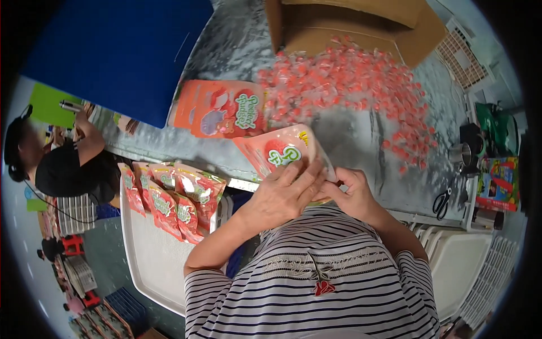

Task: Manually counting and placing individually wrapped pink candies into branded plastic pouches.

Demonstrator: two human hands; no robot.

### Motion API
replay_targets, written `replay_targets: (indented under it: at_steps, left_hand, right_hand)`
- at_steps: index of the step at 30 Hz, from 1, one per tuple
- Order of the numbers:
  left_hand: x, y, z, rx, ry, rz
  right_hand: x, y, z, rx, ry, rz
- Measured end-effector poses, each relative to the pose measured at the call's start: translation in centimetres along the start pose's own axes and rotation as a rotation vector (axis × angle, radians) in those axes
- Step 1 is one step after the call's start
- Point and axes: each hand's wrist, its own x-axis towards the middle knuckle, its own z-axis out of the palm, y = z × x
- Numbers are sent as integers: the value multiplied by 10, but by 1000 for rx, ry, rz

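Pink plastic is under my fingers: a candy pouch (265,148), right in the middle of the frame, just in front of my striped shirt (350,271). My left hand (289,189) lies over its front, fingers bent and close together. My left thumb is hidden, so I can't tell if that hand is squeezing or just resting. My right hand (357,195) has thumb and finger pinched on the pouch's edge.

If that pinch gets loose, I think the pouch could slip and twist. If my left fingers push too hard, they could crumple it. I can't see if there is candy inside, but if its mouth is open, a tip could spill some.

My left arm is near the filled pouches (164,212) on the white tray (149,260), lower left. A bump from my elbow might knock them over. The flat pouches (220,107), upper middle, look slick and could slide. Wrapped red candies (350,76) make a big pile at upper right, and a sweep of my arm could scatter the loose ones over the grey table (347,133).
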Motion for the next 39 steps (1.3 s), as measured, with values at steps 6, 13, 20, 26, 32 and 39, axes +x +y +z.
replay_targets:
  at_steps: [6, 13, 20, 26, 32, 39]
  left_hand:
    - [14, 3, 4, 101, -254, 140]
    - [38, 24, 8, 144, -333, 329]
    - [56, 43, 19, 224, -421, 433]
    - [70, 51, 20, 42, -521, 503]
    - [72, 33, 30, -102, -521, 193]
    - [58, 24, 30, -119, -339, -188]
  right_hand:
    - [-17, 19, -14, 48, -157, 198]
    - [-20, 27, -22, 269, -86, 168]
    - [-16, 36, -41, -171, -180, 93]
    - [-1, 84, -54, -54, -141, 190]
    - [-15, 64, -62, 66, -60, 182]
    - [-20, 140, -121, -830, 621, -38]
